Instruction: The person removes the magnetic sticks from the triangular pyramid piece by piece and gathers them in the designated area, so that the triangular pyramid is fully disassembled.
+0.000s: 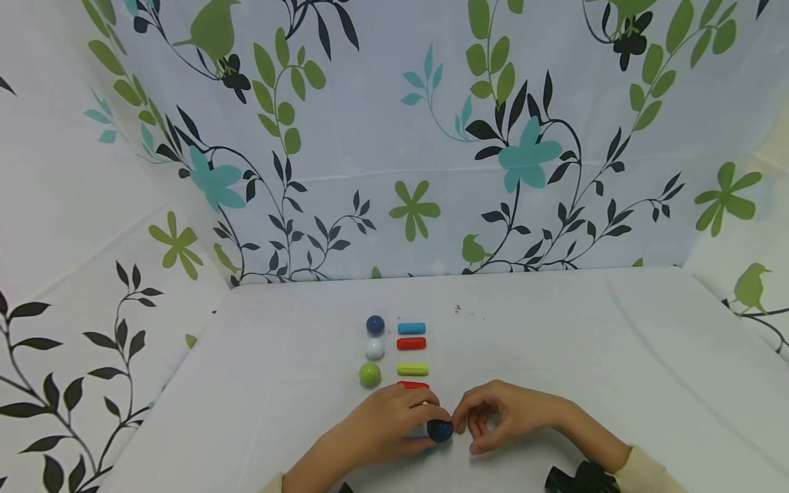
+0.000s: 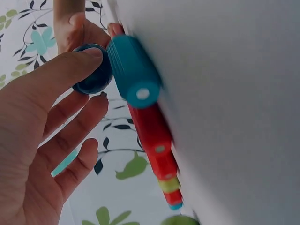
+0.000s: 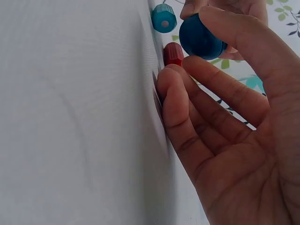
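Observation:
My left hand (image 1: 390, 423) pinches a dark blue ball (image 1: 440, 431) between thumb and forefinger, low over the white table. Close on its right is my right hand (image 1: 516, 413), fingers loosely bent, a fingertip right at the ball's edge. In the right wrist view the right thumb overlaps the ball (image 3: 199, 38). Below the left hand lies a ridged teal cylinder (image 2: 136, 72) with a pale spot on its end; from above, the hand mostly hides it. A red cylinder (image 1: 413, 385) shows just beyond the left fingers.
Beyond the hands a column of balls runs away from me: green (image 1: 370, 374), white (image 1: 374, 348) and dark blue (image 1: 375, 324). Beside it lie yellow (image 1: 412, 369), red (image 1: 411, 343) and blue (image 1: 411, 329) cylinders. A leaf-patterned cloth (image 1: 357, 150) hangs behind the table (image 1: 592, 342).

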Available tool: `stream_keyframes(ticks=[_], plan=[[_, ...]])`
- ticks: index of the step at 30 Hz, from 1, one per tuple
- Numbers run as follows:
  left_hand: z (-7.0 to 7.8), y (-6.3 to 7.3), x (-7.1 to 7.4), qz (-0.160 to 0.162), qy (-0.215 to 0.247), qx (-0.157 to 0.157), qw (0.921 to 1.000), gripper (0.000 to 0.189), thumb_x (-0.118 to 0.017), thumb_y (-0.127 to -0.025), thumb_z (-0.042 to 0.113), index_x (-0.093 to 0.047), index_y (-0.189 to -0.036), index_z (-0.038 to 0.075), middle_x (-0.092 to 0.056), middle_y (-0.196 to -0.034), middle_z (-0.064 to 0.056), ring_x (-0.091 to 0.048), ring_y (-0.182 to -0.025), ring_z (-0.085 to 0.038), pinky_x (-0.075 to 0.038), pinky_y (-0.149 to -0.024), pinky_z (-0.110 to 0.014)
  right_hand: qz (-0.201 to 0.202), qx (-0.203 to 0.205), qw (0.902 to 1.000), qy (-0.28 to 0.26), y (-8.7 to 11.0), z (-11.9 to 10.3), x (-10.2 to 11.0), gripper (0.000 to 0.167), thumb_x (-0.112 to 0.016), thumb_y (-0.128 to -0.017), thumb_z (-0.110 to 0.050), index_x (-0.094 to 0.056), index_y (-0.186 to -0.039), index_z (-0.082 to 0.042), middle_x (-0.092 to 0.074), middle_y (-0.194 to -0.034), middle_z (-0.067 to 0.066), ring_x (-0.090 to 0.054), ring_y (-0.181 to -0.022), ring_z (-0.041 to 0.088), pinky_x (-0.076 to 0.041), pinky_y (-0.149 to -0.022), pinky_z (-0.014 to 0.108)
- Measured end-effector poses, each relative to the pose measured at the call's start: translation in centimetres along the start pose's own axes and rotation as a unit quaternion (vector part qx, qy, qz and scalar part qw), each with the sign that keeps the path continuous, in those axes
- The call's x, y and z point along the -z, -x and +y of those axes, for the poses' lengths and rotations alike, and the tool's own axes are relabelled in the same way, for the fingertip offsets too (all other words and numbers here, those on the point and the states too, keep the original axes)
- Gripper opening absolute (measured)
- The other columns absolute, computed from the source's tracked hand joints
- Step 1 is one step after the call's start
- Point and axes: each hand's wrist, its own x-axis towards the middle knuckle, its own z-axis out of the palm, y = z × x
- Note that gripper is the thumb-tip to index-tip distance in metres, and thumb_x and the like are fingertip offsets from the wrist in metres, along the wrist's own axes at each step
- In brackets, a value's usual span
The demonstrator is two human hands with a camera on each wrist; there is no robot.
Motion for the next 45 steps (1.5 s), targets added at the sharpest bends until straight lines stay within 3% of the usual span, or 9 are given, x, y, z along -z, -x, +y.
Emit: stream_keyframes(ticks=[8, 14, 18, 29, 36, 45], plan=[[-1.2, 1.4, 1.2, 0.036, 0.020, 0.040, 0.9983, 0.031, -0.080, -0.081, 0.026, -0.068, -0.108, 0.020, -0.065, -0.104, 0.009, -0.056, -0.082, -0.004, -0.044, -0.076, -0.011, 0.004, -0.007, 0.9999, -0.006, -0.1, 0.0, 0.1, 0.025, -0.068, -0.091, -0.009, -0.065, -0.114, 0.000, -0.065, -0.097, 0.018, -0.057, -0.077, 0.002, -0.053, -0.066, 0.022], [-2.1, 2.2, 2.1, 0.032, 0.033, 0.077, 0.9960, 0.033, -0.080, -0.081, 0.025, -0.067, -0.110, 0.018, -0.066, -0.105, 0.006, -0.059, -0.085, -0.007, -0.046, -0.076, -0.012, 0.004, -0.021, 0.9997, -0.011, -0.1, 0.0, 0.1, 0.024, -0.067, -0.092, -0.010, -0.066, -0.114, -0.001, -0.065, -0.098, 0.017, -0.058, -0.079, 0.005, -0.054, -0.069, 0.022], [-2.7, 2.7, 2.2, 0.029, 0.031, 0.086, 0.9954, 0.033, -0.080, -0.080, 0.027, -0.068, -0.109, 0.017, -0.065, -0.102, 0.007, -0.058, -0.081, -0.005, -0.046, -0.074, -0.011, 0.007, -0.027, 0.9995, -0.015, 0.1, 0.1, 0.2, 0.024, -0.066, -0.092, -0.010, -0.065, -0.114, -0.001, -0.064, -0.099, 0.017, -0.058, -0.081, 0.005, -0.054, -0.071, 0.023], [-4.4, 4.6, 2.9, -0.007, 0.053, 0.139, 0.9889, 0.027, -0.078, -0.081, 0.033, -0.071, -0.102, 0.018, -0.067, -0.092, 0.011, -0.057, -0.075, -0.002, -0.045, -0.068, -0.016, -0.001, -0.024, 0.9986, -0.048, 0.2, 0.3, 0.2, 0.023, -0.064, -0.094, -0.007, -0.065, -0.115, 0.002, -0.063, -0.102, 0.022, -0.057, -0.083, 0.004, -0.055, -0.073, 0.024], [-5.7, 6.1, 3.8, -0.047, 0.099, 0.190, 0.9757, 0.028, -0.078, -0.080, 0.035, -0.072, -0.102, 0.019, -0.064, -0.086, 0.015, -0.057, -0.076, -0.003, -0.047, -0.069, -0.020, -0.009, -0.025, 0.9982, -0.054, 0.1, 0.5, 0.2, 0.023, -0.063, -0.094, -0.006, -0.064, -0.115, 0.002, -0.063, -0.104, 0.022, -0.057, -0.084, 0.004, -0.055, -0.074, 0.025], [-6.2, 6.5, 3.7, -0.093, 0.155, 0.202, 0.9625, 0.030, -0.081, -0.078, 0.033, -0.071, -0.103, 0.018, -0.063, -0.084, 0.018, -0.056, -0.078, -0.003, -0.047, -0.074, -0.024, -0.002, -0.030, 0.9981, -0.053, 0.2, 0.4, 0.1, 0.023, -0.064, -0.093, -0.006, -0.065, -0.114, 0.002, -0.063, -0.103, 0.022, -0.058, -0.084, 0.004, -0.054, -0.073, 0.023]])
